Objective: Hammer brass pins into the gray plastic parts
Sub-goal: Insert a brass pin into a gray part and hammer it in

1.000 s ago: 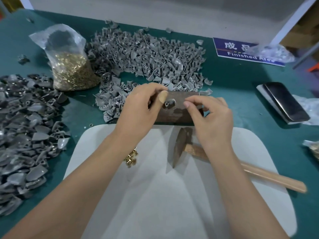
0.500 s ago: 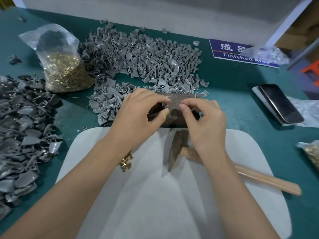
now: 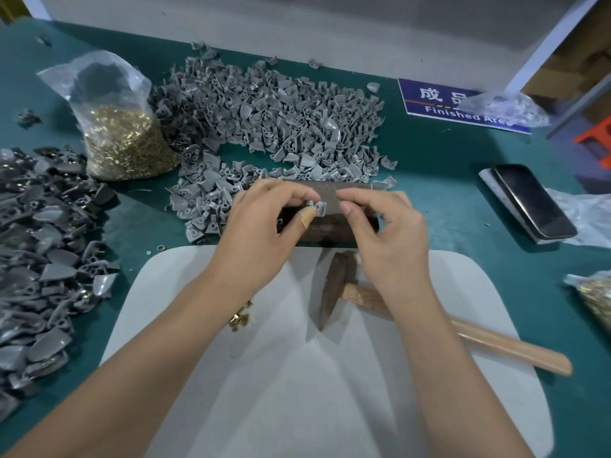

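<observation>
While one hammer (image 3: 334, 289) lies idle, two hands (left hand (image 3: 261, 233), right hand (image 3: 386, 233)) pinch one gray part (image 3: 318, 208).

Even overhead light, soft shadows, edges warped.

Dark block (image 3: 334, 233) mostly behind both hands, blue sign (image 3: 439, 104) half covered by plastic, right pin bag (image 3: 595, 302) cut off

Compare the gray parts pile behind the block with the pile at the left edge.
The light gray plastic parts pile behind the dark metal block looks paler and matte; the darker gray parts pile at the left edge looks shinier. The first sits beside the clear bag of brass pins; the second runs out of frame. Both lie loose on the green mat.
</observation>
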`<state>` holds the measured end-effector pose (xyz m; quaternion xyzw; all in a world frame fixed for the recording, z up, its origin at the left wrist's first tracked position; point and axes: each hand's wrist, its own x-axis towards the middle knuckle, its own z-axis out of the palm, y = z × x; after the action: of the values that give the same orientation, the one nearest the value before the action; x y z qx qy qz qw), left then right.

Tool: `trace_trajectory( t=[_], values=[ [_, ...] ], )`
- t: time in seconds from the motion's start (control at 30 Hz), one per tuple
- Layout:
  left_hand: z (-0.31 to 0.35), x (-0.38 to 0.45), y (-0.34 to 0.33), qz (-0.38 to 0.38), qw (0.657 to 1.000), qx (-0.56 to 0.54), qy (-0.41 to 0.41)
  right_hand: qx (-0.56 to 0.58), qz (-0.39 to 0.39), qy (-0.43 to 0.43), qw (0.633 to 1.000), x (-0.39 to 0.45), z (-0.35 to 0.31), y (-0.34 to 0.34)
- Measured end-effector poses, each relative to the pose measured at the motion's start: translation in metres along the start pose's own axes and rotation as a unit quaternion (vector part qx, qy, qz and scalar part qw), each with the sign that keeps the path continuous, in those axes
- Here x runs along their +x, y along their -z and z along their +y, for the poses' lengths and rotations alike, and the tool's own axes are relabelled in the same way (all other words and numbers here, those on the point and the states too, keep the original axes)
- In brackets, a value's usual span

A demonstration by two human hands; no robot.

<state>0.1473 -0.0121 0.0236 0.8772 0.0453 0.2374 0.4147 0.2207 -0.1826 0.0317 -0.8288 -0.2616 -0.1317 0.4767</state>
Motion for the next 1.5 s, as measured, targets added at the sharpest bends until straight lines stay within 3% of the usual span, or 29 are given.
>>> trace_trajectory(
  t=[0.2,0.33,0.53,1.0,1.27,1.5],
  values=[
    [-0.003,0.002,-0.002,-0.017,0.999,-0.042,0.012,0.023,0.004,-0.012,1.000,0.000,-0.002,-0.001],
    [0.000,0.000,-0.003,-0.003,0.998,0.057,-0.019,-0.004,-0.009,0.006,1.000,0.000,-0.003,-0.003],
    [0.004,-0.002,-0.002,-0.004,0.997,0.067,-0.028,-0.082,-0.049,0.018,0.995,-0.001,-0.006,-0.006],
    [0.005,-0.003,-0.003,0.011,0.993,0.112,-0.041,-0.163,-0.008,0.083,0.983,-0.002,-0.009,-0.010],
    [0.001,-0.002,-0.001,0.001,0.993,0.107,-0.049,-0.117,-0.003,0.060,0.991,-0.003,-0.006,-0.009],
    [0.002,-0.001,-0.001,0.000,0.994,0.102,-0.048,-0.161,-0.019,0.072,0.984,-0.003,-0.018,-0.010]
  ],
)
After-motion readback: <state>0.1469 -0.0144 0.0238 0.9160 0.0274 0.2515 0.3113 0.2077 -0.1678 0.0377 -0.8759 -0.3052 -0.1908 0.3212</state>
